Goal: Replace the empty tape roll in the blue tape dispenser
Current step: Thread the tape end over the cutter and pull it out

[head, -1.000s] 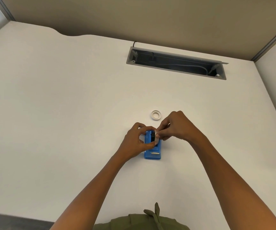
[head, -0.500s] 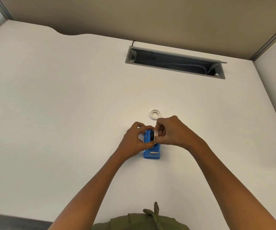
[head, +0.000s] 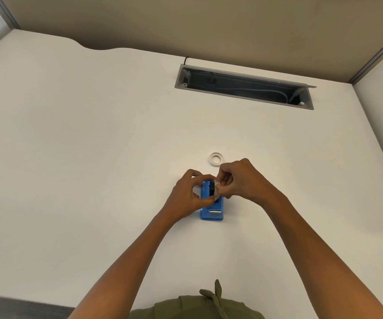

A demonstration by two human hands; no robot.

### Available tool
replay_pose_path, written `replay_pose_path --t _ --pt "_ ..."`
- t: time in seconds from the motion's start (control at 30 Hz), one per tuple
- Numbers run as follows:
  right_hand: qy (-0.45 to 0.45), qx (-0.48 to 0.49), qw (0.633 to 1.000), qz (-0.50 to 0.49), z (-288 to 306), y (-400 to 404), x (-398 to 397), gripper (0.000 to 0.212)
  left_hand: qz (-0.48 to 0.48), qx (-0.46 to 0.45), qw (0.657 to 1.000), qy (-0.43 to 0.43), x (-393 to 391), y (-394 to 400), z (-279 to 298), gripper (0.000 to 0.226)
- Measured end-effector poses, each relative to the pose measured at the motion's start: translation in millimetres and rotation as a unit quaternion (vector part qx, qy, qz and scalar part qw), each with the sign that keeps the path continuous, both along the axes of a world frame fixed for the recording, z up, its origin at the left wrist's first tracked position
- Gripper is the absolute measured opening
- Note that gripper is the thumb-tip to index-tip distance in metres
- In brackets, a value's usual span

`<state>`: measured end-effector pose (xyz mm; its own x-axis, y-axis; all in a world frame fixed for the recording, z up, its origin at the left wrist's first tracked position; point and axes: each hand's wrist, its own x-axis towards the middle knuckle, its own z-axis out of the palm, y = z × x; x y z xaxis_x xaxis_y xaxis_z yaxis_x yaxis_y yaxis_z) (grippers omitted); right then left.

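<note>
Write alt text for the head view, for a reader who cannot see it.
Two bare hands work over a small blue plastic tape dispenser on a white desk: the left hand grips its side, the right hand pinches a pale roll of tape at its black hub. A white ring-shaped tape core lies just beyond, and a grey cable tray is open farther back.

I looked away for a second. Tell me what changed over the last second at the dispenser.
The right hand drew in from beyond the blue tape dispenser to over its far end, pinching a pale piece. The left hand kept its grip on the dispenser's side. The white ring stayed put on the desk.
</note>
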<state>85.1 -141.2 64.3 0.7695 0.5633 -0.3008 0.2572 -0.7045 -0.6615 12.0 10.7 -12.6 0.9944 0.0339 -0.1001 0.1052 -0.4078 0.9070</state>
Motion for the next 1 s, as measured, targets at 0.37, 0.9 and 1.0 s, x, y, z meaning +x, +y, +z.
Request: replay_pose_path --t 0.37,0.9,1.0 --pt "-0.018 0.01 1.0 0.022 -6.7 -9.7 -5.5 0.017 -0.003 0.004 1.0 -0.004 0.7 0.9 -0.5 0.05" --pt "-0.001 0.054 0.999 -0.004 -11.4 -8.1 0.0 0.004 -0.002 -0.001 1.0 -0.003 0.1 0.8 -2.9 0.052" --pt "-0.019 0.042 0.999 -0.001 -11.9 -9.0 -3.2 0.008 -0.004 -0.002 1.0 -0.009 -0.4 0.5 -1.4 0.051"
